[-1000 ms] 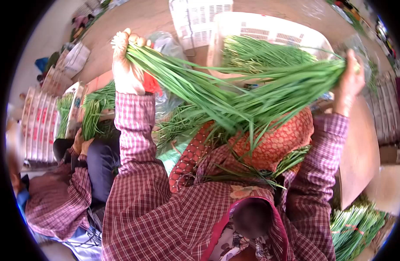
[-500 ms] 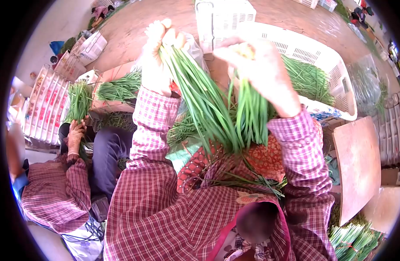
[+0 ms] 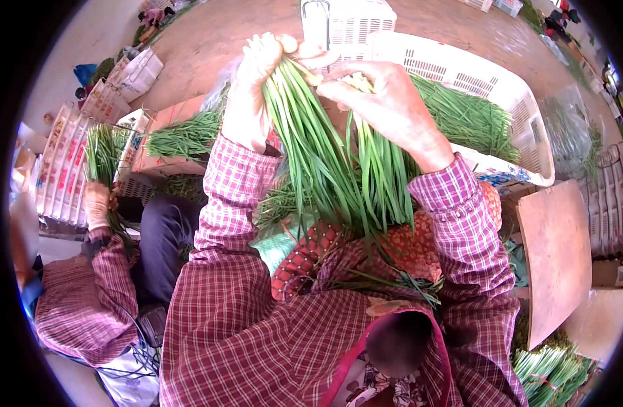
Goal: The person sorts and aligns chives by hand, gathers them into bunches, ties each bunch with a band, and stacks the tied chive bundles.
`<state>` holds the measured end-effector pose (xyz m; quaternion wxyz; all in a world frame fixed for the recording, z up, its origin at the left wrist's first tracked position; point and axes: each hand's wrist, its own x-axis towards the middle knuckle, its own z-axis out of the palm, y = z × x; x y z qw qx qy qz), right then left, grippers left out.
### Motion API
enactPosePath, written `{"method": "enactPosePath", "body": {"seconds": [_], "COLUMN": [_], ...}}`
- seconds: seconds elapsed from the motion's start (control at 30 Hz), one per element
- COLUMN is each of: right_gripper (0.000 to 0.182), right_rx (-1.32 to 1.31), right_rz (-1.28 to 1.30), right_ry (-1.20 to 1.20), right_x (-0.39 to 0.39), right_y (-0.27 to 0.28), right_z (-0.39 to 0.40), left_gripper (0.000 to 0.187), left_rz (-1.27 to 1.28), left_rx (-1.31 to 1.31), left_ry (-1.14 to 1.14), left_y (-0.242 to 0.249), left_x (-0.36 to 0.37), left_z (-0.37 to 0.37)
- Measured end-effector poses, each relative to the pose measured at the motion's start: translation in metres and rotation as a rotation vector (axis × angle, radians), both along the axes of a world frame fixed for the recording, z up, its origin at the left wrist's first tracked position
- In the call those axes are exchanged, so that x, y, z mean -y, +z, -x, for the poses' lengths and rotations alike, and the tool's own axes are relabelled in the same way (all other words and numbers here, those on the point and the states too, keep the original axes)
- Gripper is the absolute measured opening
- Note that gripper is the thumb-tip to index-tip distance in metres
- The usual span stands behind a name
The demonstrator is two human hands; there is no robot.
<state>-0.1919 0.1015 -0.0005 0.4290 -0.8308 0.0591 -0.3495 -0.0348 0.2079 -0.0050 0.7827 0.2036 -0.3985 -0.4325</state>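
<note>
My left hand (image 3: 246,91), raised in front of me, is closed around the root ends of a thick bunch of garlic chives (image 3: 311,146). The long green leaves hang down and to the right, towards my lap. Level with it, my right hand (image 3: 396,102) grips a smaller bunch of garlic chives (image 3: 381,173) near its pale ends. Its fingertips come right up to the stems at the left hand. The leaf tips of both bunches overlap above my red patterned apron (image 3: 416,247), where some loose leaves (image 3: 406,285) lie.
Ahead to the right stands a white plastic crate (image 3: 528,115) of chives; a cardboard box (image 3: 148,159) with more is at the left. A co-worker's hand (image 3: 98,203) holds a bunch there. A board (image 3: 555,264) leans at the right above tied bundles (image 3: 549,376).
My right hand has moved left with its bunch, close to my left hand, which has shifted slightly right. The co-worker's hand and bunch have moved left.
</note>
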Motion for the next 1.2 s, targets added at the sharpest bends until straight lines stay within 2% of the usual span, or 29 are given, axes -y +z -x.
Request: {"method": "enactPosePath", "body": {"seconds": [0.2, 0.23, 0.3, 0.37, 0.43, 0.5, 0.53, 0.57, 0.6, 0.7, 0.77, 0.83, 0.9, 0.97, 1.0, 1.07, 1.1, 1.17, 1.2], "right_gripper": [0.025, 0.024, 0.022, 0.026, 0.029, 0.037, 0.043, 0.043, 0.042, 0.039, 0.037, 0.033, 0.03, 0.029, 0.029, 0.044, 0.044, 0.042, 0.037], "right_rx": [-0.172, -0.063, -0.11, -0.104, -0.09, -0.227, -0.11, -0.106, -0.081, -0.032, -0.084, -0.111, -0.042, -0.038, 0.011, -0.043, -0.045, -0.033, 0.112], "right_rz": [-0.257, -0.173, -0.271, -0.229, -0.182, -0.054, 0.036, 0.037, 0.035, 0.075, -0.032, -0.009, -0.19, -0.196, -0.067, 0.13, 0.135, -0.234, -0.245], "right_ry": [0.105, 0.153, 0.184, 0.16, 0.124, -0.056, -0.096, -0.098, -0.044, 0.009, 0.075, 0.067, 0.19, 0.23, 0.199, 0.0, -0.005, -0.029, 0.025], "right_x": [0.008, 0.012, 0.017, 0.019, 0.021, 0.018, 0.017, 0.017, 0.014, 0.009, 0.008, 0.014, 0.016, 0.028, 0.032, 0.04, 0.036, 0.034, 0.035], "right_y": [0.018, 0.018, 0.023, 0.018, 0.015, 0.003, -0.006, -0.012, -0.013, -0.018, -0.012, -0.003, 0.01, 0.009, 0.007, 0.006, 0.013, 0.026, 0.025], "right_z": [0.025, 0.028, 0.043, 0.05, 0.05, 0.037, 0.027, 0.018, 0.01, -0.006, -0.006, 0.006, 0.027, 0.034, 0.031, 0.036, 0.041, 0.042, 0.036], "left_gripper": [0.023, 0.024, 0.026, 0.025, 0.024, 0.023, 0.022, 0.022, 0.022, 0.022, 0.021, 0.032, 0.042, 0.04, 0.044, 0.055, 0.058, 0.059, 0.059], "left_rz": [-0.084, -0.077, -0.053, -0.068, -0.071, -0.052, -0.061, -0.071, -0.11, -0.116, -0.134, -0.14, -0.137, -0.114, -0.1, -0.135, -0.09, -0.048, -0.041], "left_rx": [0.21, 0.216, 0.24, 0.089, 0.075, 0.096, 0.135, 0.172, 0.124, 0.163, 0.221, 0.332, 0.271, 0.256, 0.27, 0.278, 0.277, 0.232, 0.232], "left_ry": [0.006, -0.011, -0.039, 0.056, 0.066, 0.064, 0.046, 0.03, 0.168, 0.198, 0.119, 0.003, 0.17, 0.084, 0.116, 0.21, 0.192, 0.122, 0.13], "left_y": [-0.013, -0.017, -0.021, -0.026, -0.027, -0.024, -0.022, -0.02, -0.021, -0.013, -0.009, -0.017, -0.023, -0.028, -0.028, -0.032, -0.027, -0.02, -0.015], "left_x": [-0.001, 0.001, 0.0, -0.004, -0.007, -0.004, -0.004, -0.004, -0.001, 0.003, 0.002, -0.001, -0.006, -0.013, -0.016, -0.021, -0.021, -0.021, -0.023], "left_z": [-0.014, -0.021, -0.032, -0.037, -0.037, -0.035, -0.032, -0.029, -0.023, -0.006, -0.011, -0.038, -0.04, -0.059, -0.064, -0.069, -0.062, -0.049, -0.042]}}
